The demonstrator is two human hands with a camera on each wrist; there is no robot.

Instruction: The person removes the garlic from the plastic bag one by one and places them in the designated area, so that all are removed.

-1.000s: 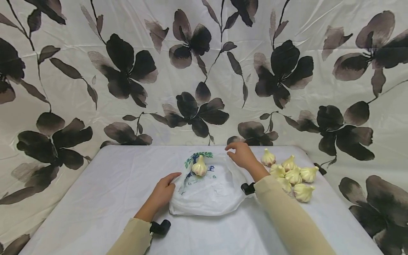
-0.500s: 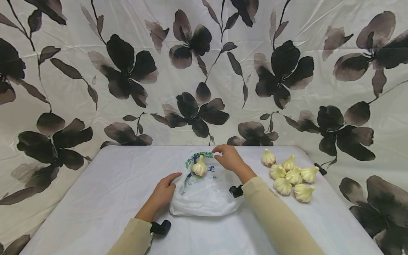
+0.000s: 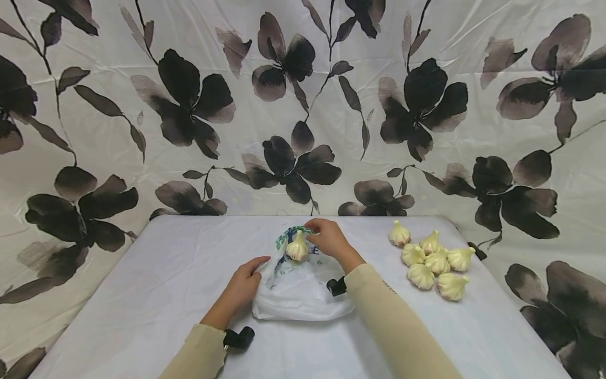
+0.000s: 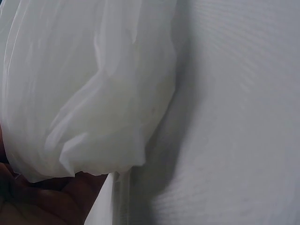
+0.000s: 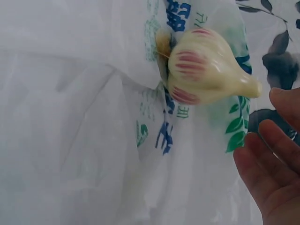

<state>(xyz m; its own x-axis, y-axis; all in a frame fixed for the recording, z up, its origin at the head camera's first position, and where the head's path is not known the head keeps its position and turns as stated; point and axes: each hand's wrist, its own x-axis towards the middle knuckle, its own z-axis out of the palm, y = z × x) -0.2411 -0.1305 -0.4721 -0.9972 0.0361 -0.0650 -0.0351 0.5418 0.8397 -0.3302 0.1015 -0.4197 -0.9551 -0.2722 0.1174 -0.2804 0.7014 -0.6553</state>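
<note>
A white plastic bag with blue and green print lies on the table. One garlic bulb rests on the printed part near its far edge; in the right wrist view, this bulb shows purple streaks and its stem toward the fingers. At the bag's left edge my left hand grips the plastic between thumb and fingers, which the bag partly hides in the left wrist view. My right hand is just right of the bulb, its fingers spread and apart from the stem.
Several more garlic bulbs lie grouped on the right side of the white-covered table. Behind the table hangs a white cloth with dark flowers. A black wrist camera sits on each wrist.
My right hand has moved left across the bag, from its far right side to beside the garlic bulb. The left hand and the bulb have stayed in place.
</note>
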